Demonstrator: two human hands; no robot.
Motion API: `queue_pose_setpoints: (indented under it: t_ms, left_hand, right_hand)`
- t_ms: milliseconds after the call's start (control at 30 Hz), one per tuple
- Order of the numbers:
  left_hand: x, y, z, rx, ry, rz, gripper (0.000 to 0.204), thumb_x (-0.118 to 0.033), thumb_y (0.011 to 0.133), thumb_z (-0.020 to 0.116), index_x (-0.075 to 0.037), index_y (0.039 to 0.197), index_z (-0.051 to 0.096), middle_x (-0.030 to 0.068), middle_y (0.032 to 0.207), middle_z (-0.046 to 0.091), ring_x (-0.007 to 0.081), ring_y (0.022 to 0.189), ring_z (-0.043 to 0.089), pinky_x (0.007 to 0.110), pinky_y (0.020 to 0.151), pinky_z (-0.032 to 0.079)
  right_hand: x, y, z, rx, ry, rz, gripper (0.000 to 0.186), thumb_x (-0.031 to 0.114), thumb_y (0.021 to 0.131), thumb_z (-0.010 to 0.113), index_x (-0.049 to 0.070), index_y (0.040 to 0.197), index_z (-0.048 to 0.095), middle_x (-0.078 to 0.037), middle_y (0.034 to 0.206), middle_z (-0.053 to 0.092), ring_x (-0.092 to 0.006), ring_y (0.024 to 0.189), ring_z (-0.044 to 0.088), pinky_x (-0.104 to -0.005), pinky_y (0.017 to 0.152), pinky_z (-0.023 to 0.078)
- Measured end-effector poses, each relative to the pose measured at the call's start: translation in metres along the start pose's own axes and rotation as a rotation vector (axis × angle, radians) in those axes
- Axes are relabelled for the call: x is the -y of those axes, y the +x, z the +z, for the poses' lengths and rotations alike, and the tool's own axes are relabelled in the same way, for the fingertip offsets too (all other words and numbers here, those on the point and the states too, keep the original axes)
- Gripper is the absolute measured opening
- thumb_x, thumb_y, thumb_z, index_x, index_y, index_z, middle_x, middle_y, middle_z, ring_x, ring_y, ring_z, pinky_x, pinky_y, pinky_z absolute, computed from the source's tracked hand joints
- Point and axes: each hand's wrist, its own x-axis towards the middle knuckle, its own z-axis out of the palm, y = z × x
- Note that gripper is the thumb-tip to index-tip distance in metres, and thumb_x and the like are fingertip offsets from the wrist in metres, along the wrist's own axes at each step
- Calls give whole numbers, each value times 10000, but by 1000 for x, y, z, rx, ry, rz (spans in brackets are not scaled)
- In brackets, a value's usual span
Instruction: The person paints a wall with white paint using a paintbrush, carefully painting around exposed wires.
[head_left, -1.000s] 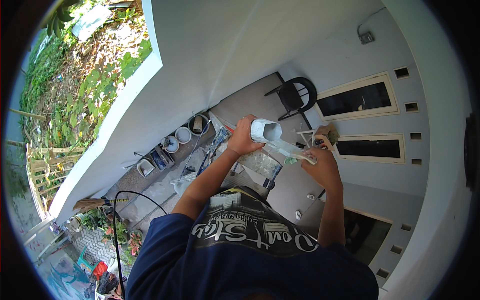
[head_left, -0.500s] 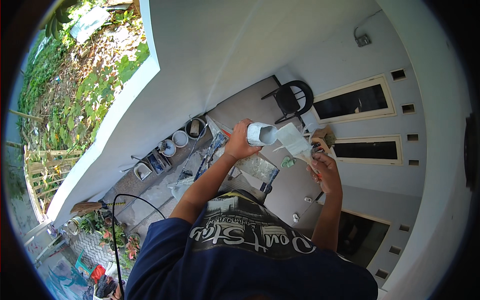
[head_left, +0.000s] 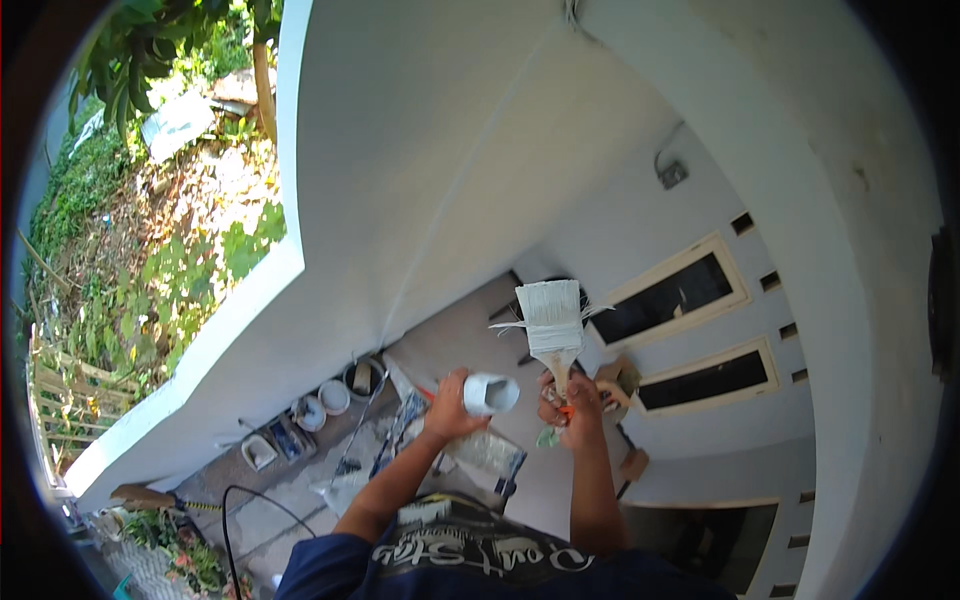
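My left hand (head_left: 450, 408) is wrapped round a white, paint-coated cup (head_left: 489, 395), tilted so that its opening faces right. In my right hand (head_left: 577, 410) is a wide paintbrush (head_left: 552, 315), gripped by its handle with the bristles pointing up and away. White paint covers the bristles, and a few stray ones stick out sideways at both edges. Brush and cup are apart, the brush farther off and to the right. Something orange shows by the fingers of my right hand; its kind I cannot make out.
Below me is a paint-spattered platform (head_left: 485, 455). Along the low white wall (head_left: 340, 290) on the left stand a bucket (head_left: 335, 396) and several other containers. A black cable (head_left: 262, 490) curves at lower left. Framed windows (head_left: 668, 298) line the right wall; a pale column (head_left: 850, 250) rises nearer.
The paintbrush has swung from beside the cup's mouth to upright, bristles up and farther out. My left hand and the cup sit lower in view. The whole view has shifted.
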Motion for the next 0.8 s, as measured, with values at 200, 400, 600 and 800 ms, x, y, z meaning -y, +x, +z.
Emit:
queue_pose_setpoints:
  t_ms: [200, 400, 600, 800]
  left_hand:
    - [-9, -3, -8, 16, -20, -31, 843, -287, 603, 926, -38, 1295, 515, 206, 1199, 582, 445, 1139, 557, 511, 997, 453]
    - [-16, 3, -15, 53, 22, -67, 844, -303, 619, 928, -42, 1304, 511, 196, 1230, 573, 433, 1172, 544, 502, 1015, 450]
    - [-12, 3, -13, 80, 2, -78, 886, -328, 629, 929, -33, 1338, 485, 188, 1271, 551, 417, 1199, 523, 479, 1045, 449]
    - [-14, 1, -11, -18, 0, -19, 829, -329, 619, 924, -46, 1284, 518, 194, 1189, 591, 430, 1126, 575, 504, 973, 478]
  right_hand:
    - [69, 90, 57, -54, -269, -234, 413, 427, 1068, 540, 18, 1114, 572, -9, 764, 449, -79, 507, 380, -256, 470, 296]
    - [163, 214, 96, -40, -349, -510, 377, 425, 1124, 429, 66, 1079, 533, 17, 782, 463, -61, 533, 390, -247, 479, 324]
    - [223, 317, 109, -160, -512, -645, 235, 305, 1112, 490, 71, 1106, 495, 4, 786, 475, -62, 547, 433, -253, 468, 349]
    - [249, 366, 121, -202, -647, -727, 255, 220, 1073, 558, 48, 1172, 398, -37, 852, 526, -90, 560, 498, -273, 465, 418]
